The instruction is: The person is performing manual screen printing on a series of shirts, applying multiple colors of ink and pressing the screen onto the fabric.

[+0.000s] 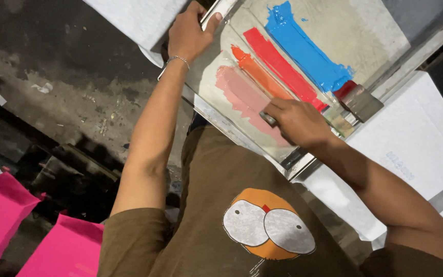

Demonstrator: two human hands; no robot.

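Note:
A framed printing screen (pixel 365 31) lies on a table, smeared with stripes of blue (pixel 303 48), red (pixel 280 66), orange (pixel 257 74) and pale pink ink (pixel 239 92). My left hand (pixel 190 33) grips the screen's metal frame at its far left edge. My right hand (pixel 296 120) is closed on a small squeegee (pixel 268 119) whose blade rests at the near end of the pink stripe. Two more squeegees (pixel 357 102) lie on the screen just right of that hand, one stained red.
White sheets (pixel 416 138) cover the table under and to the right of the screen. Bright pink sheets (pixel 6 215) lie at the lower left on a dark, dirty floor (pixel 52 66). My brown shirt fills the lower middle.

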